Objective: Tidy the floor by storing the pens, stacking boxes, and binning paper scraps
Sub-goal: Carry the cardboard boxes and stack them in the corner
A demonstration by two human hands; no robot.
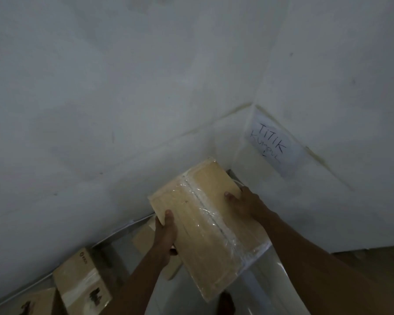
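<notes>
A tan cardboard box (200, 221) sealed with clear tape is held up in front of the wall corner, tilted. My left hand (165, 237) grips its left edge, thumb on top and fingers underneath. My right hand (243, 203) grips its right edge, thumb on the top face. Below it, part of another cardboard box (146, 237) shows near the base of the wall. Two more cardboard boxes, one with a printed logo (82, 280) and one at the lower left corner (30, 305), sit on the floor along the wall. No pens or paper scraps are in view.
White walls meet in a corner (255, 96) right behind the held box. A paper sign (273, 144) with handwritten words "TITIK KUMPUL" is stuck on the right wall. Pale tiled floor (187, 296) shows below the box. A brown surface (373, 264) lies at the lower right.
</notes>
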